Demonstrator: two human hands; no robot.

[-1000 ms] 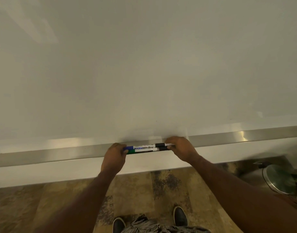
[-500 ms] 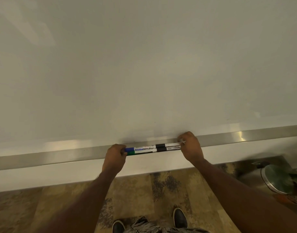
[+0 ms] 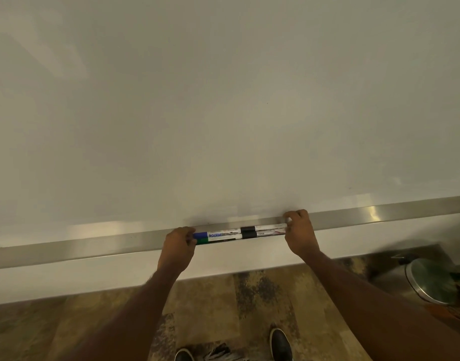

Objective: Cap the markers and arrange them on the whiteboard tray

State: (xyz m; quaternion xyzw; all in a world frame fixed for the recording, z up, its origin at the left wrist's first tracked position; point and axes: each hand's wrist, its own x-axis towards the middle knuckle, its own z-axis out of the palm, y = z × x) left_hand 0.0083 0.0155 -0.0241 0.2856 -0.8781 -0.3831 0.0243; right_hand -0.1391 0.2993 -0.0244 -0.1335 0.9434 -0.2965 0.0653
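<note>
Several capped markers lie end to end in two rows on the metal whiteboard tray [image 3: 93,246]. A blue-capped marker [image 3: 218,234] and a green-capped marker [image 3: 216,240] form the left pair. Two black-capped markers [image 3: 265,230] with white barrels form the right pair. My left hand [image 3: 178,250] is curled around the blue and green cap ends. My right hand [image 3: 299,231] pinches the far right ends of the black-capped markers against the tray. The marker ends under both hands are hidden.
The blank whiteboard [image 3: 223,100] fills the upper view. A round metal bin [image 3: 434,281] stands on the floor at the right. My shoes [image 3: 281,343] are on the patterned floor below the tray.
My right hand has slid to the right along the tray, uncovering the black caps and white barrels. My left hand has stayed at the blue and green caps.
</note>
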